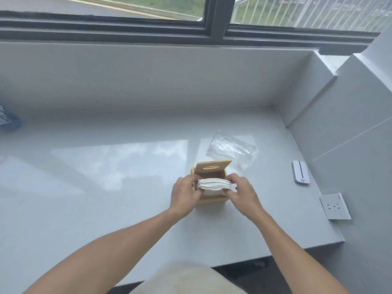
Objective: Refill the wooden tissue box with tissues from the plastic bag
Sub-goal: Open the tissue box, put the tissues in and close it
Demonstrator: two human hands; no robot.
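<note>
Head view: both hands, left hand [185, 197] and right hand [241, 193], pinch the soft, light tissue stack [214, 184] by its ends above the wooden tissue box [212, 200]; support its sagging middle.

soft daylight is coming in through the window [191, 9]

it is glaring off the glossy counter [118, 158]; edges are bowing from the wide lens, and shadows are staying faint.

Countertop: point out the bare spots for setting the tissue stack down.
The widest bare patch of the countertop runs left of the wooden tissue box to the blue packet. Another lies in front of the box. The right is crowded: plastic bag, white device, socket plate.
</note>
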